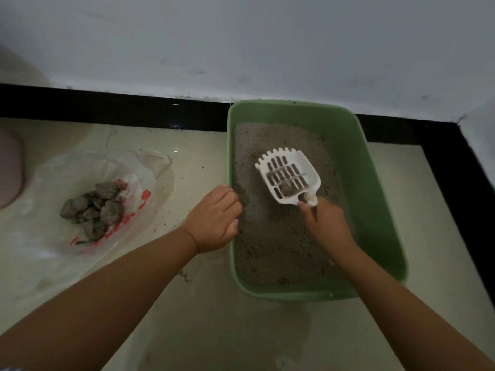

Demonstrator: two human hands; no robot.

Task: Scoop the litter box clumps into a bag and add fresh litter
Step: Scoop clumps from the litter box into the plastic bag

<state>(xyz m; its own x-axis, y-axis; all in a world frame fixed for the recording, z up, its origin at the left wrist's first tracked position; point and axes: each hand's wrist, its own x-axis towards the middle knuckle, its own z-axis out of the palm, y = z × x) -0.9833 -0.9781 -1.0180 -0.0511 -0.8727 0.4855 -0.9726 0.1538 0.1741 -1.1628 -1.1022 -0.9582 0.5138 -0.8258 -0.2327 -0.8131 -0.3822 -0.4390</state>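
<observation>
A green litter box (375, 183) full of grey litter (273, 247) stands on the floor against the wall. My right hand (328, 223) is shut on the handle of a white slotted scoop (289, 172), held above the litter with a small grey clump (287, 189) lying in it. My left hand (214, 218) grips the left rim of the litter box. To the left, a clear plastic bag (80, 170) with red print lies open on the floor and holds a heap of grey clumps (93, 207).
A black baseboard (107, 108) runs under the white wall behind the box and turns forward at the right. Stray litter grains dot the pale tile floor (192, 172) between bag and box. A pinkish rounded object (9, 167) sits at the left edge.
</observation>
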